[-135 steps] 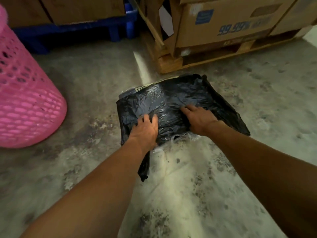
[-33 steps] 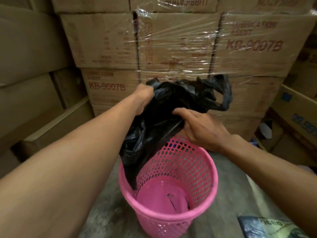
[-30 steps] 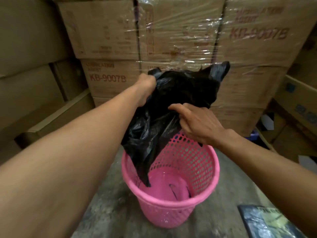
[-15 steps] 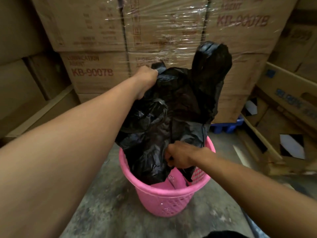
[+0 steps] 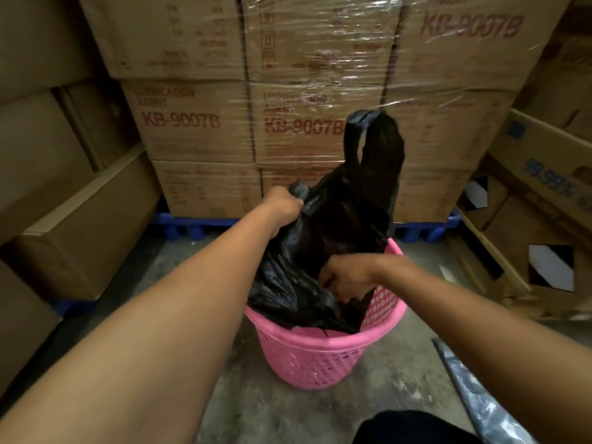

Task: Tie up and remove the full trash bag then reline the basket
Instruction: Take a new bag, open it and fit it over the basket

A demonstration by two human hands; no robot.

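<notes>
Two hands are on the black trash bag [image 5: 336, 225]; head view only. The left hand [image 5: 283, 203] is held high at the bag's top left edge, fingers clenched round a bunch of film. The right hand [image 5: 344, 278] is lower, inside the mouth of the pink mesh basket [image 5: 320, 357], fingers curled down into the film, apparently gripping a fold; the tips are hidden. The bag's lower part is sunk in the basket and the rest stands above the rim, long axis roughly upright, with one handle loop [image 5: 371, 123] sticking up free. The slack bottom lies below the right fingers, so that hand is judged nearer for the push down. The rim is not yet covered.

Against half a second ago, more bag is inside, the right hand is deeper and the left hand is nearer the rim. Wrapped KB-9007B cartons [image 5: 192, 123] are stacked behind.
</notes>
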